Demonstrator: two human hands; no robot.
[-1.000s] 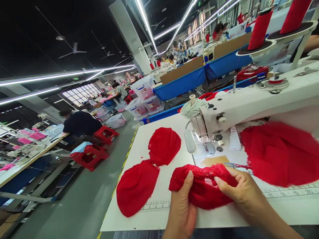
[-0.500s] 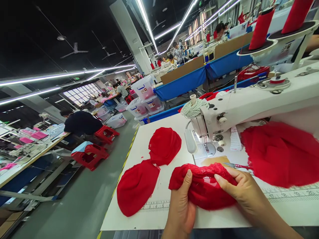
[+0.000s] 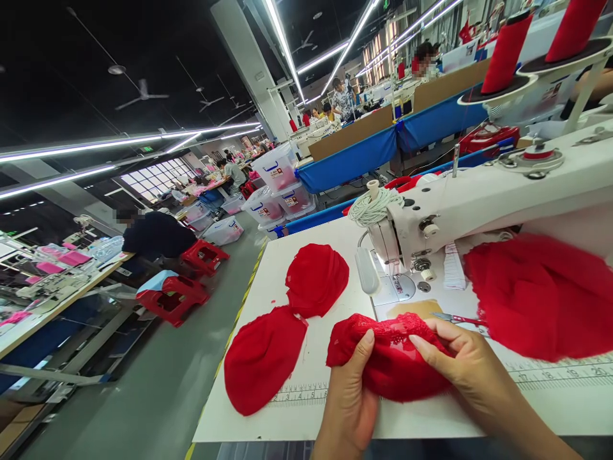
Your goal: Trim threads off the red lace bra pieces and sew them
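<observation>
Rows of benches run down a long hall under strip lights, with a person (image 3: 156,233) bent over a bench at the left, red stools (image 3: 172,297) beside them and others seated well back. Nearest is a white table (image 3: 271,281) carrying a sewing machine (image 3: 502,198), whose arm crosses the right half of the view with red thread cones (image 3: 506,54) above it. Under that arm lies a big red pile (image 3: 541,294) of fabric, loose and ruffled. On the left of the table a far cup (image 3: 316,278) and a near cup (image 3: 261,358), both red, lie flat and touch at one edge. Between the cups and the pile, at the table's front edge, is the lace piece (image 3: 393,364), held just above the printed ruler (image 3: 297,396). The left hand (image 3: 347,402) is clamped on its left end, thumb pressed on top and fingers hidden beneath. The right hand (image 3: 460,364) is closed on the right end, thumb and fingertips pinching the scalloped edge. Snips (image 3: 454,317) lie on the table just beyond the right knuckles, blades pointing left. The lace looks thin and stretchy, so a hard pull between the two grips could distort or tear the edge, and a loose pinch could let the layers slide out of line. A forward reach risks catching the snips, and the pile sits near enough to snag.
</observation>
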